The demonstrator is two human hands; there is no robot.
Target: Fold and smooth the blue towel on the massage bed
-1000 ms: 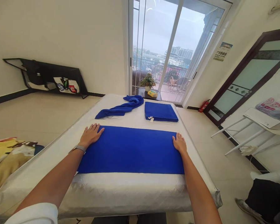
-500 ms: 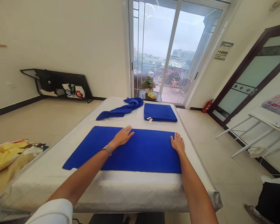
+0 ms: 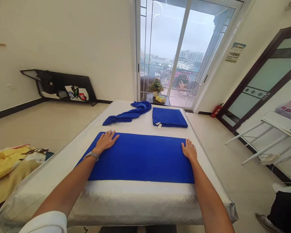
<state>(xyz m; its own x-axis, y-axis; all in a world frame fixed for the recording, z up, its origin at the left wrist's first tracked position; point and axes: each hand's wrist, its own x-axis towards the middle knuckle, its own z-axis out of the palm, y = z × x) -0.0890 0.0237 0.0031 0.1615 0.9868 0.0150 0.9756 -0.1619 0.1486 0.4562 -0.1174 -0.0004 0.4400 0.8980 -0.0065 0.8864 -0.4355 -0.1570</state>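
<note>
A blue towel [image 3: 145,158] lies flat as a long rectangle across the near part of the covered table [image 3: 135,202]. My left hand [image 3: 106,141] rests palm down on its far left part, fingers spread. On the far right corner lies my right hand [image 3: 189,149], flat with its fingers stretched out. Beyond the towel sits a neat folded stack of blue towels [image 3: 169,117] with white tags at its near edge. Left of the stack is a crumpled, twisted blue towel [image 3: 129,114].
Behind the table, a small dark stand [image 3: 147,98] holds a potted plant [image 3: 156,86] and a yellow packet [image 3: 160,99]. Yellow patterned fabric [image 3: 12,168] is heaped at the left. To the right are a white table [image 3: 278,121] and a person's dark-clothed leg [image 3: 285,210].
My left hand has slid leftward along the towel, from near its middle to the far left part. My right hand stays at the right end. The view has shifted slightly.
</note>
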